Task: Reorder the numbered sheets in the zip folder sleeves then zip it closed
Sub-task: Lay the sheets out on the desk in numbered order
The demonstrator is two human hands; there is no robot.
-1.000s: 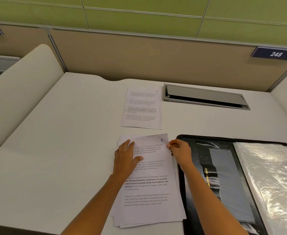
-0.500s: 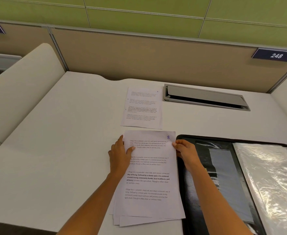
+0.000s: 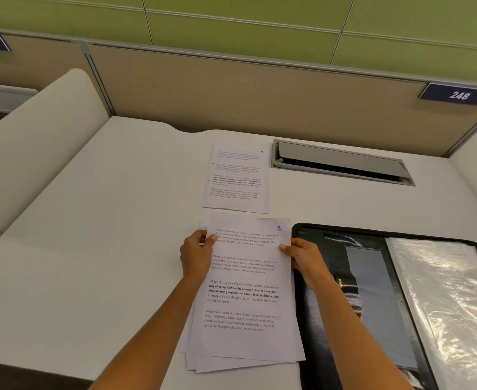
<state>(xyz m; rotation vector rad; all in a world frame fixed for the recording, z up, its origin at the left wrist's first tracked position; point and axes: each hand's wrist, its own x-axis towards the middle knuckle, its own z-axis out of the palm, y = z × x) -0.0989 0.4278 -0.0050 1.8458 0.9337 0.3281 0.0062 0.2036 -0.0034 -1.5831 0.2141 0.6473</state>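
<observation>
Lying on white counter (image 3: 105, 249): sheet stack (image 3: 243, 361), top sheet (image 3: 245, 277) numbered "8", side edges pinched by fingers of left hand (image 3: 196, 256) and right hand (image 3: 304, 260); open black zip folder (image 3: 316, 319) just right; partition plate (image 3: 458, 94) "248".

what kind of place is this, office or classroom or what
Most likely an office cubicle or shared study carrel. A white desk is boxed in by beige partition panels, a number plate reading 248 hangs on the partition, and a cable hatch is set into the desk top.

White desk (image 3: 96, 249) — beige partition (image 3: 231, 88), green wall (image 3: 231, 21)
</observation>
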